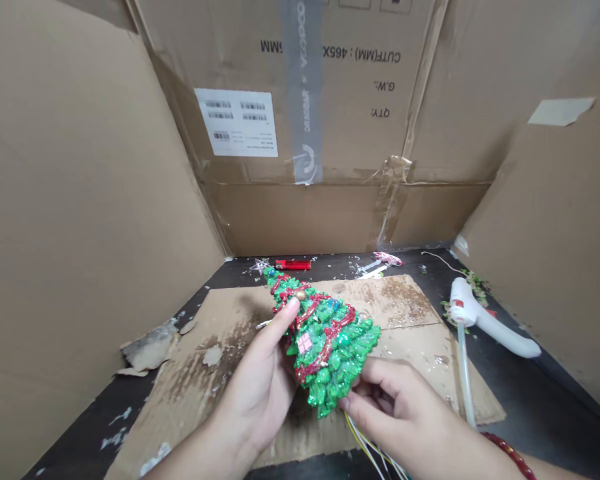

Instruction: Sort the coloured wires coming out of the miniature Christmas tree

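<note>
A small green Christmas tree ornament [325,333] with red garlands, glitter and a clear star [261,265] at its tip lies tilted across my left hand [267,370]. That hand is closed round its side, the thumb near a gold ball. At the tree's base, my right hand [390,400] is closed in a pinch against the bottom edge; what is between its fingertips is hidden. Thin yellow and white wires [363,440] trail down from the base, past the right hand.
Beneath the hands lies a stained cardboard sheet [405,300]. A white glue gun [495,327] with a glue stick rests at the right, beside greenery scraps [475,283]. Behind are a red lighter [293,265] and red-white thread [387,258]. Cardboard walls [330,213] enclose the dark table.
</note>
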`<action>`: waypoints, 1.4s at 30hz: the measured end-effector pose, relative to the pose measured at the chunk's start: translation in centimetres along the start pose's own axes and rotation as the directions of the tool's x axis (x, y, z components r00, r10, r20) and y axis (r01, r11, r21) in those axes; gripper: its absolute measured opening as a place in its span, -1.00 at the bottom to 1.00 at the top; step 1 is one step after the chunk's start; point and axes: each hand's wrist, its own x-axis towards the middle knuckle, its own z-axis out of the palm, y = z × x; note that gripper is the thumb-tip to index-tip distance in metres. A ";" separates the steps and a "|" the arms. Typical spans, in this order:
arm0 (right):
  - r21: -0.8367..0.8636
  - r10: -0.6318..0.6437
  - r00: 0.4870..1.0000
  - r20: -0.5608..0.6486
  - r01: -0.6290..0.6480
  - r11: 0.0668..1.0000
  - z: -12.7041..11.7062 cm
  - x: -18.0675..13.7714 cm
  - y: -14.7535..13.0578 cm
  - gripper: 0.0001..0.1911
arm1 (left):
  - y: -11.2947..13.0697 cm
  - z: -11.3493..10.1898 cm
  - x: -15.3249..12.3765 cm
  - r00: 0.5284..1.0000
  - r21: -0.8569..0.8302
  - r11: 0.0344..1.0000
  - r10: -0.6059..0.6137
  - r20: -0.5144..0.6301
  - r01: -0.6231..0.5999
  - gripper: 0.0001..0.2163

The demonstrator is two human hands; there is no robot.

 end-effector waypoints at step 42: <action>-0.312 -0.076 0.997 -0.029 0.064 0.948 -0.5 0.0 -0.4 -0.83 | -0.2 -0.5 0.1 0.995 0.003 0.998 0.059 0.076 -0.060 -0.64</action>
